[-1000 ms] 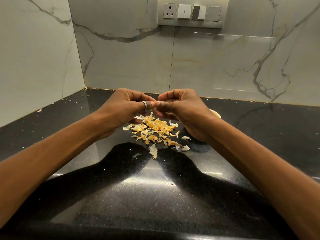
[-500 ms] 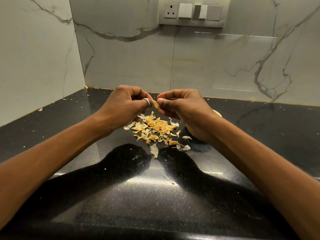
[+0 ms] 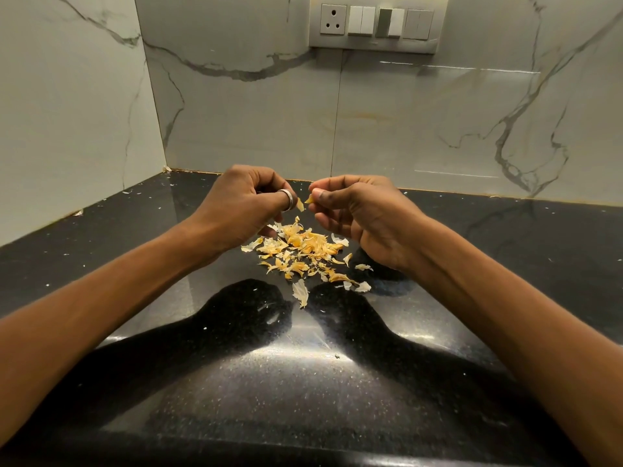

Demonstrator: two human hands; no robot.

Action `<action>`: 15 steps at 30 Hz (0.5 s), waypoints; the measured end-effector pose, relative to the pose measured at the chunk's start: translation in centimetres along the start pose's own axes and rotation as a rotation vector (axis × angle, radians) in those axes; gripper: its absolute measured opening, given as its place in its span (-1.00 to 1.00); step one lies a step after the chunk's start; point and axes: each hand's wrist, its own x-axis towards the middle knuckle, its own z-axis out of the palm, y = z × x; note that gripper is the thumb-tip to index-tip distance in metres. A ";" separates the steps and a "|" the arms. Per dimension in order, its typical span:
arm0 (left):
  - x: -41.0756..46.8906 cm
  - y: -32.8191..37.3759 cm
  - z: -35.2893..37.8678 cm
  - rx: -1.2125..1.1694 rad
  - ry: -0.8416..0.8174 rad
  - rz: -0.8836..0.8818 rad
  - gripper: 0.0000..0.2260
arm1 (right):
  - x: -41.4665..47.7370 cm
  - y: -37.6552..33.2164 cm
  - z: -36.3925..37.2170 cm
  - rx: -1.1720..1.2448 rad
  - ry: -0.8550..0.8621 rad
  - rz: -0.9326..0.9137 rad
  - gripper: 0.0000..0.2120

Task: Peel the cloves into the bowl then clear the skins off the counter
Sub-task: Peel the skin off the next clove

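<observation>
Above the black counter, my left hand, with a ring on one finger, is curled round a garlic clove that is mostly hidden; a sliver of it or its skin shows at the fingertips. My right hand pinches a small strip of yellowish skin between thumb and forefinger, a short gap away from the left hand. Below both hands lies a heap of peeled skins. The bowl is hidden behind my right hand.
Marble wall panels meet in a corner at the back left. A socket and switch plate sits high on the back wall. Small white skin flecks are scattered along the counter's far left edge.
My hands were joined at the fingertips a second ago. They have drawn apart, the right hand pulling a strip of skin away from the clove in the left, and both have risen slightly.
</observation>
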 end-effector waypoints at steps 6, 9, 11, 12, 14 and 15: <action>0.1 -0.2 0.1 0.012 0.032 -0.036 -0.84 | 0.2 -0.1 -0.1 0.008 0.015 -0.012 -0.87; 0.1 -0.2 0.2 0.035 0.051 -0.028 -0.77 | 0.2 -0.1 -0.1 0.012 0.010 -0.033 -0.83; 0.1 -0.2 0.3 0.070 0.050 -0.008 -0.78 | 0.2 -0.1 -0.2 0.010 0.001 -0.041 -0.81; 0.1 -0.1 0.3 0.080 0.043 -0.004 -0.80 | 0.2 -0.1 -0.2 0.006 -0.005 -0.042 -0.82; 0.0 -0.1 0.3 0.076 0.027 -0.002 -0.86 | 0.2 0.0 -0.1 -0.002 -0.012 -0.046 -0.84; -0.1 -0.1 0.3 0.072 0.021 0.000 -0.89 | 0.3 0.0 -0.1 -0.004 -0.013 -0.049 -0.85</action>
